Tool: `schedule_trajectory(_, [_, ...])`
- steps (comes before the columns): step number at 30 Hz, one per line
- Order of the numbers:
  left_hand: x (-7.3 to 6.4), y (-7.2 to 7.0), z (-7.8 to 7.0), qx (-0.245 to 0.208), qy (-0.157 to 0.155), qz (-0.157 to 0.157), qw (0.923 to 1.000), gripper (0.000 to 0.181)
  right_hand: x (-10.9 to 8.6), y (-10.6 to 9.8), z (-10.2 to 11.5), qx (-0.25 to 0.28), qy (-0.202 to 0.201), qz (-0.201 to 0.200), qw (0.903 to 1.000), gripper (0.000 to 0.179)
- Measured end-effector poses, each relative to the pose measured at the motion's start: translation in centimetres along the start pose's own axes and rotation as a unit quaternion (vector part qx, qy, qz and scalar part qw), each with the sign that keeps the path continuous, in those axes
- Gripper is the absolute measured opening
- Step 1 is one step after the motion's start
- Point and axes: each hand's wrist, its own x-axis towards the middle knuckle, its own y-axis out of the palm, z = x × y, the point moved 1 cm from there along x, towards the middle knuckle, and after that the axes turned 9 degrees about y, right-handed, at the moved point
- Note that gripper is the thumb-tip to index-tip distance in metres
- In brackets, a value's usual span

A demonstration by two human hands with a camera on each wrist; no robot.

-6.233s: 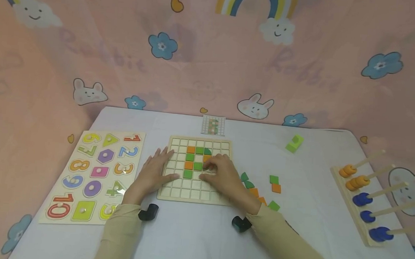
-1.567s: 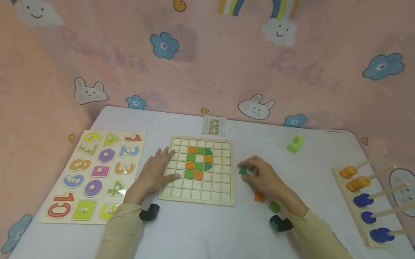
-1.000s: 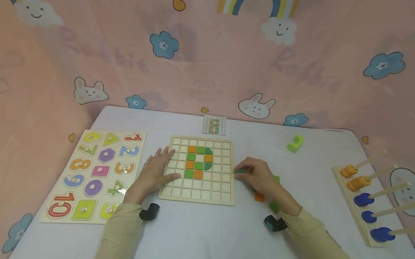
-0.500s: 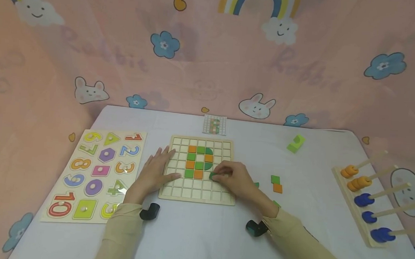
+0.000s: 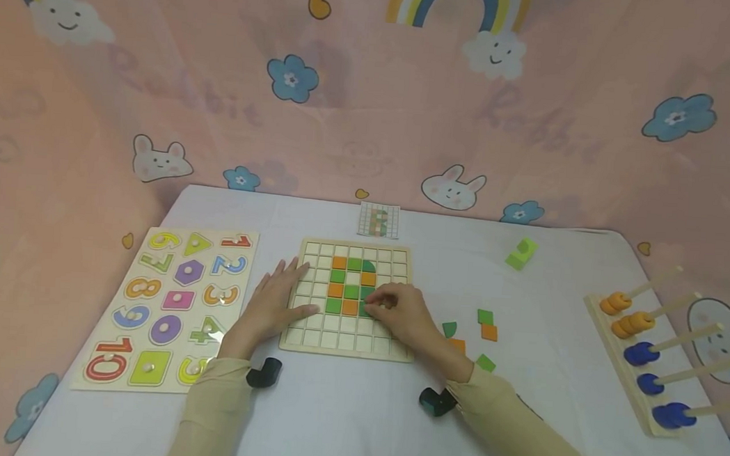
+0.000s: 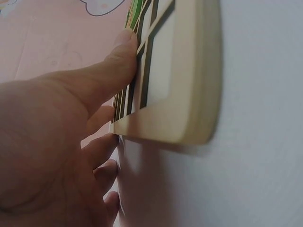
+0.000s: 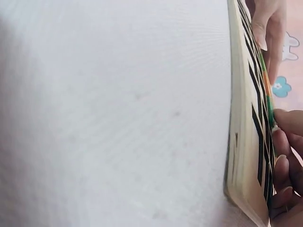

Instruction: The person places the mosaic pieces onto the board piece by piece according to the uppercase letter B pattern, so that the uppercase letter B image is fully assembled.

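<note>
A wooden grid board (image 5: 345, 349) lies at the middle of the table, with orange and green tiles set in some of its cells. My left hand (image 5: 275, 303) rests spread on the board's left edge; in the left wrist view its thumb (image 6: 120, 59) lies over the frame. Between thumb and fingertips, my right hand (image 5: 403, 314) pinches a green tile (image 5: 363, 309) at the cell right of a lower orange tile (image 5: 350, 307). The fingers hide much of that green tile. In the right wrist view the thumb (image 7: 288, 120) touches the green tile's edge.
Right of the board lie a green quarter-round tile (image 5: 449, 329) and several square tiles, including an orange one (image 5: 489, 332). A number puzzle (image 5: 180, 321) is at left, a bead stand (image 5: 635, 373) at right. A pattern card (image 5: 379, 220) and green blocks (image 5: 522, 253) are farther back.
An orange tile has been added to the board's lower coloured row. My right hand went to the loose tiles, took a green one and brought it left onto the board. The left hand stayed put.
</note>
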Motion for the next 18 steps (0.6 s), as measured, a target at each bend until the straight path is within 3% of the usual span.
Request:
schedule_trajectory(11, [0.0, 0.0, 0.2, 0.004, 0.005, 0.000, 1.0000, 0.093, -0.1, -0.2, 0.0, 0.000, 0.011, 0.016, 0.9998, 0.010])
schedule_trajectory(18, [0.0, 0.0, 0.1, 0.001, 0.004, 0.003, 1.0000, 0.093, -0.8, -2.0, -0.8, 0.020, 0.020, 0.040, 0.9988, 0.013])
